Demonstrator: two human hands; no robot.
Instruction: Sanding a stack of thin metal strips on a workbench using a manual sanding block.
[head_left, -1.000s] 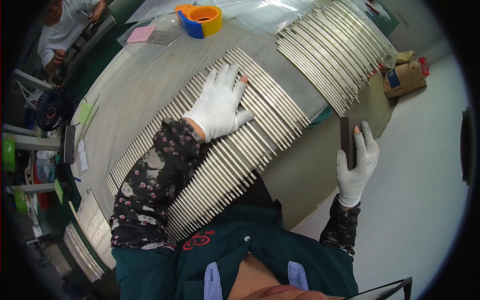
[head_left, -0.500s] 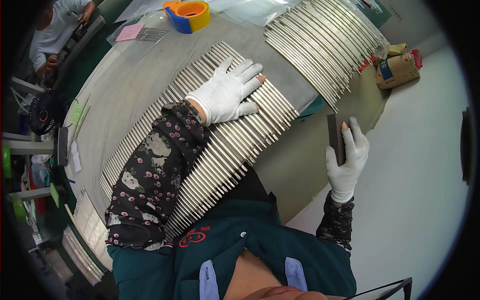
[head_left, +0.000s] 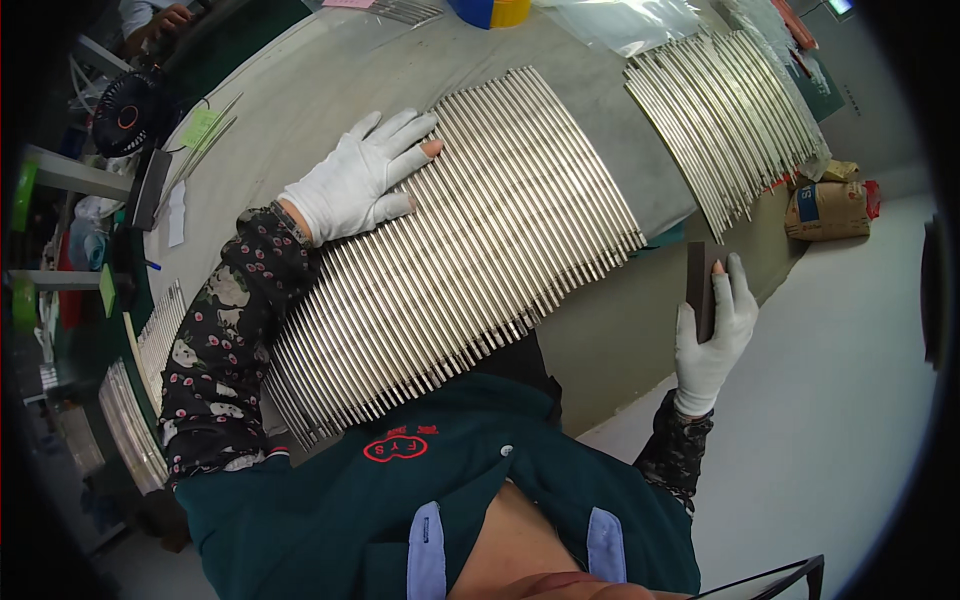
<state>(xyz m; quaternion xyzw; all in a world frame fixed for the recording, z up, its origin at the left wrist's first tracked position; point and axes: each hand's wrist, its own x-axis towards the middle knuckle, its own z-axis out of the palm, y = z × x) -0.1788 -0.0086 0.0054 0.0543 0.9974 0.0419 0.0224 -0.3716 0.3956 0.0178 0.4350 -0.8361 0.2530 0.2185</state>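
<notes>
Rods [head_left: 490, 230] lie near a shirt [head_left: 290, 520] (red lettering [head_left: 396, 448]).

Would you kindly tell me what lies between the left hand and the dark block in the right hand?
Going from the left hand, the head view shows silvery rods, then floor, before the dark block.

Workshop or small factory, I judge from my remote post. Grey worktable [head_left: 285, 110] carries long row of bright metal rods [head_left: 480, 215]; second batch of rods [head_left: 725, 130] lies farther right, third batch [head_left: 135, 430] at lower left. I see clear plastic sheeting [head_left: 625, 22] and green paper slip [head_left: 203, 127] on tabletop. Left hand [head_left: 350, 180] and right hand [head_left: 718, 345] wear white gloves, below them dark green work shirt [head_left: 300, 520]. Black fan [head_left: 128, 112] and co-worker's hand [head_left: 174, 18] at my upper left.
</notes>
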